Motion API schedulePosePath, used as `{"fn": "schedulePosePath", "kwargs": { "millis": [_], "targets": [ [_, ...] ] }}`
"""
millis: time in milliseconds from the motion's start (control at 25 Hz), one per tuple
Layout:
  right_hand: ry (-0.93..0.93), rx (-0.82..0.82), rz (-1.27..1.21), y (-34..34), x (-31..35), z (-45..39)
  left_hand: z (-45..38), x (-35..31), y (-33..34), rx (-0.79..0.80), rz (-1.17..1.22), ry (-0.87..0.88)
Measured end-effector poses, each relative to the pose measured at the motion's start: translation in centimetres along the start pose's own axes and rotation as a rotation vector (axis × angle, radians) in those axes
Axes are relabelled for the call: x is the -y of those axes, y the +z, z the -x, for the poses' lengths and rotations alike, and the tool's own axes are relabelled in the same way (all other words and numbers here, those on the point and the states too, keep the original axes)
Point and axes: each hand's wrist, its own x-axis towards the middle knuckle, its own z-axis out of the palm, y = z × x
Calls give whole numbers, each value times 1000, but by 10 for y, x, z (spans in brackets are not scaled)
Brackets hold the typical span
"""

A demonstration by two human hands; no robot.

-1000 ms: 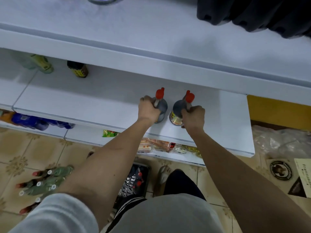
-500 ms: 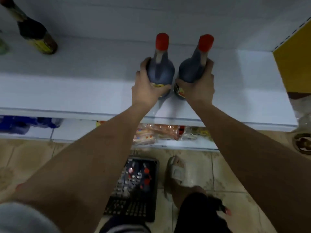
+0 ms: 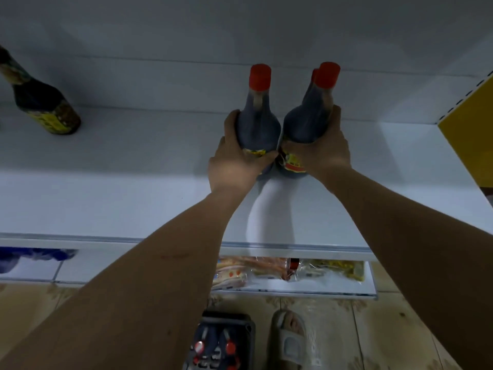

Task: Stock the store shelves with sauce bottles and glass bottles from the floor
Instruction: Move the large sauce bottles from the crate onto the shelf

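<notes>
Two dark sauce bottles with red caps stand upright side by side on the white shelf [image 3: 120, 188]. My left hand [image 3: 234, 158] is wrapped around the lower body of the left sauce bottle [image 3: 258, 124]. My right hand [image 3: 324, 153] grips the right sauce bottle [image 3: 309, 121]; a second red cap shows just behind it, so another bottle may stand there. Both bottles carry yellow labels, partly hidden by my fingers. On the floor below, a dark crate [image 3: 226, 343] holds more red-capped bottles.
A dark glass bottle [image 3: 42, 108] with a yellow label stands at the shelf's left. A yellow side panel [image 3: 469, 145] closes the shelf on the right. The lower shelf holds packaged snacks [image 3: 288, 271] and blue packs [image 3: 32, 259]. My sandalled foot [image 3: 290, 337] is beside the crate.
The two bottles have slid deeper onto the shelf toward the back wall, both hands still on them. My view has dropped closer to the shelf.
</notes>
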Motion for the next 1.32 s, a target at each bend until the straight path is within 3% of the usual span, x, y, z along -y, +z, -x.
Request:
{"fn": "schedulePosePath", "kwargs": {
  "millis": [440, 1320],
  "targets": [
    [-46, 4, -51, 1, -1, -52, -51, -3, 10, -26, -22, -2],
    [-3, 10, -64, 1, 1, -68, -82, -11, 15, 57, 125, -98]
  ]
}}
